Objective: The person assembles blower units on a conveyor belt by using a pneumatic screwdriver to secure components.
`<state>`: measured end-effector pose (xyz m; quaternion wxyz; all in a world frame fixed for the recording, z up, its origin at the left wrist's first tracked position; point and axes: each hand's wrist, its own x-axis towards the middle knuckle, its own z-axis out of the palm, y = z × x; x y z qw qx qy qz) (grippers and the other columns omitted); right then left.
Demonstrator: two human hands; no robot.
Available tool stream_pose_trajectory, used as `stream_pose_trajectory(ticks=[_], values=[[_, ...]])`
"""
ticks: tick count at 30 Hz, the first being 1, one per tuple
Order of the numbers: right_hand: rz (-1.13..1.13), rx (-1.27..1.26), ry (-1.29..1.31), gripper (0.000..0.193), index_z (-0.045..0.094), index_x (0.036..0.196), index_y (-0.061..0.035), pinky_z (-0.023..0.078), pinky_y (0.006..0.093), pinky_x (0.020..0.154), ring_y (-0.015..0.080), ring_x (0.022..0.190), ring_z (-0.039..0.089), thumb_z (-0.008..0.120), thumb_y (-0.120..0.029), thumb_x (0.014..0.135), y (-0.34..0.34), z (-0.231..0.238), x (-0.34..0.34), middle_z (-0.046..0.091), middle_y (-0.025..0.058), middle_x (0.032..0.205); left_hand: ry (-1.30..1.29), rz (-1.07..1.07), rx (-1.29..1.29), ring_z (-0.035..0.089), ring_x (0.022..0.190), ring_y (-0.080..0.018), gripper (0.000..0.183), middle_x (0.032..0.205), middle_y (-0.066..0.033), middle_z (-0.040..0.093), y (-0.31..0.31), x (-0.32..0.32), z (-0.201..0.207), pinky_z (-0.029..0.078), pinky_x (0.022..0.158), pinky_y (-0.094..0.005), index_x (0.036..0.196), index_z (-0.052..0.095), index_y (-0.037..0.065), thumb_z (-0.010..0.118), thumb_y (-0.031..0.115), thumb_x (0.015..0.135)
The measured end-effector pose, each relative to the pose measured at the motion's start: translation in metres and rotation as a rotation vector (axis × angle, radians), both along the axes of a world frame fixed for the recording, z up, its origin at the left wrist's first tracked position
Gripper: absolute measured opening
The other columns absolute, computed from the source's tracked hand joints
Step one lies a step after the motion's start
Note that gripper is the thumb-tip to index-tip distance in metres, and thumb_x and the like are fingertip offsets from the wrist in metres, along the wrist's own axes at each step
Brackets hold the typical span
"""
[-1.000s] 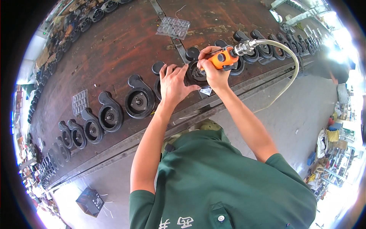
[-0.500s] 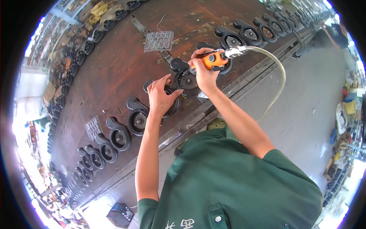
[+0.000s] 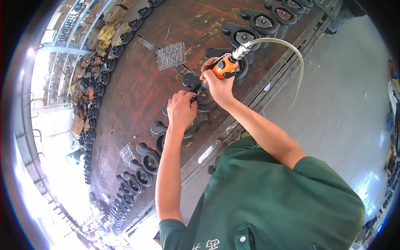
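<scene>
My right hand [image 3: 219,85] is wrapped around an orange air-powered tool [image 3: 225,67]. Its nose points down and left, over a round black housing [image 3: 205,100] with a rounded arm. Beside the tool's tip, my left hand [image 3: 182,111] has its fingers drawn in and thumb and forefinger close together at the housing's left edge. Whatever lies between those fingertips is too small to make out. Another black housing [image 3: 193,127] sits partly hidden under my left wrist.
More black housings [image 3: 260,23] stand in a row along the bench edge, both ways. Clear compartment trays [image 3: 171,56] lie on the brown bench [image 3: 125,96]. A pale air hose [image 3: 298,56] arcs off the tool over the grey floor. Shelves [image 3: 68,48] rise at the far left.
My left hand's spread fingers have drawn together and moved right, toward the tool's tip. The tool has come slightly down and left. The whole view has turned and shifted.
</scene>
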<state>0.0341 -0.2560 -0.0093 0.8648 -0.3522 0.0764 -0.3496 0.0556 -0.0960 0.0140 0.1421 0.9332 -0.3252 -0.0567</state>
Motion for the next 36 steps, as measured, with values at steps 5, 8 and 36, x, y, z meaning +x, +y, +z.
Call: stream_pose_trajectory(ticks=[5, 8, 36], values=[[-0.053, 0.025, 0.050, 0.016, 0.058, 0.096, 0.0007, 0.051, 0.0251, 0.058, 0.0126, 0.066, 0.064, 0.059, 0.010, 0.083, -0.020, 0.007, -0.013, 0.065, 0.0068, 0.083, -0.097, 0.001, 0.662, 0.065, 0.106, -0.0301, 0.020, 0.108, -0.0109, 0.071, -0.055, 0.009, 0.012, 0.050, 0.086, -0.0419, 0.096, 0.078, 0.013, 0.075, 0.017, 0.077], [-0.100, 0.071, 0.049, 0.014, 0.059, 0.093, 0.0008, 0.051, 0.0251, 0.058, 0.0127, 0.066, 0.064, 0.058, 0.009, 0.083, -0.032, 0.011, -0.023, 0.065, 0.0065, 0.082, -0.098, 0.005, 0.831, 0.066, 0.107, -0.0288, 0.017, 0.102, -0.0086, 0.074, -0.076, 0.013, 0.011, 0.051, 0.086, -0.0418, 0.095, 0.078, 0.012, 0.074, 0.016, 0.079], [-0.028, 0.085, -0.026, 0.022, 0.055, 0.105, -0.0026, 0.052, 0.0387, 0.073, 0.0195, 0.071, 0.058, 0.052, 0.006, 0.085, -0.035, 0.050, -0.055, 0.061, 0.0120, 0.092, -0.007, 0.137, -0.496, 0.071, 0.074, -0.0180, 0.014, 0.093, -0.0073, 0.075, -0.015, -0.023, 0.022, 0.056, 0.070, -0.0290, 0.094, 0.075, 0.002, 0.076, 0.004, 0.080]])
